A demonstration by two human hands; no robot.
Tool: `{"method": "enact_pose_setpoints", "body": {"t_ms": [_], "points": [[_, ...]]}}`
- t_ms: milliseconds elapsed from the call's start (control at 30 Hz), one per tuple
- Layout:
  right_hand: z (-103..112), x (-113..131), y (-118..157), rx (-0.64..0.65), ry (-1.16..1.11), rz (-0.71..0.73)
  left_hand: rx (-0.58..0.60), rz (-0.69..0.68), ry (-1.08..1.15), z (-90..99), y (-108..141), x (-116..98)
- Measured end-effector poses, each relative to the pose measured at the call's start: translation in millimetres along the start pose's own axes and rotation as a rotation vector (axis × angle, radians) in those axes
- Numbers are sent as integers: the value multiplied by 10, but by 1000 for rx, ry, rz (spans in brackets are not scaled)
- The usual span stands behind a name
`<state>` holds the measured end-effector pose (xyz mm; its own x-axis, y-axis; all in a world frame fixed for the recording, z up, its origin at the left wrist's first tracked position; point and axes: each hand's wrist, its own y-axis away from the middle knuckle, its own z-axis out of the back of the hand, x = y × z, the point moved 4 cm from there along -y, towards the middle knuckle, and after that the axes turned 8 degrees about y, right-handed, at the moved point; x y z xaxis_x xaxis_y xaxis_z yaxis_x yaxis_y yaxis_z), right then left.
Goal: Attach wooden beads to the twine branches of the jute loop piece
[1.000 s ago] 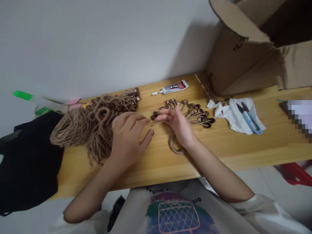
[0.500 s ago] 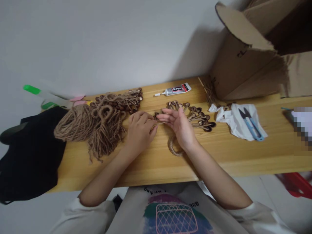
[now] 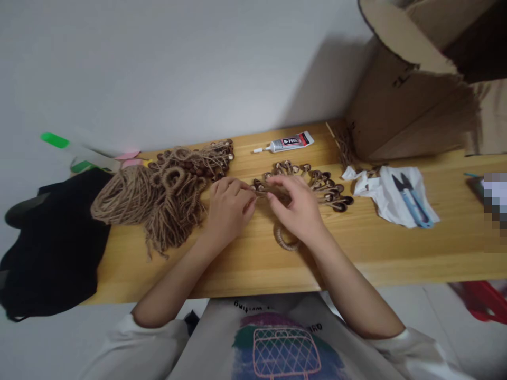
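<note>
My left hand (image 3: 233, 208) is closed over the table, its thumb and fingers pinching a thin jute cord (image 3: 261, 195). The cord stretches toward my right hand (image 3: 298, 206), whose thumb and forefinger stand apart around its far end. Just beyond the fingertips lie small brown button-like pieces on short cords (image 3: 325, 191), spread in a fan. A braided jute ring (image 3: 284, 240) rests on the wood below my right palm, partly covered by the hand and wrist.
To the left are a jute cord ball (image 3: 124, 195), a heap of knotted cords (image 3: 170, 227) and a black cloth (image 3: 59, 237). A glue tube (image 3: 291, 142) lies behind. Blue-handled thread snips (image 3: 414, 200) sit on white paper (image 3: 382, 198), near a cardboard box (image 3: 412, 111).
My right hand has turned from palm facing up and sideways to back upward, its thumb now near the cord. The left hand keeps its pinch. The view has shifted slightly.
</note>
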<state>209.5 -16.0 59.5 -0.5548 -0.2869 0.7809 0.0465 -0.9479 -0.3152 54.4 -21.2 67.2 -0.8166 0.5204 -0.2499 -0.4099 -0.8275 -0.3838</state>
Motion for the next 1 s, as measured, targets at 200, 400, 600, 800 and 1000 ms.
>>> {"method": "enact_pose_setpoints", "body": {"t_ms": [200, 400, 600, 800, 1000], "points": [[-157, -36, -2, 213, 71, 96, 13, -10, 1, -13, -15, -56], [-203, -78, -4, 227, 67, 76, 38, 3, 27, -21, -22, -72], [-212, -82, 0, 218, 38, 36, 49, 30, 39, -48, 1, -66], [-230, -73, 9, 223, 12, -1, 4, 51, 34, 76, 45, -110], [-216, -63, -10, 199, -44, 33, -124, 150, 152, 543, 196, -63]]}}
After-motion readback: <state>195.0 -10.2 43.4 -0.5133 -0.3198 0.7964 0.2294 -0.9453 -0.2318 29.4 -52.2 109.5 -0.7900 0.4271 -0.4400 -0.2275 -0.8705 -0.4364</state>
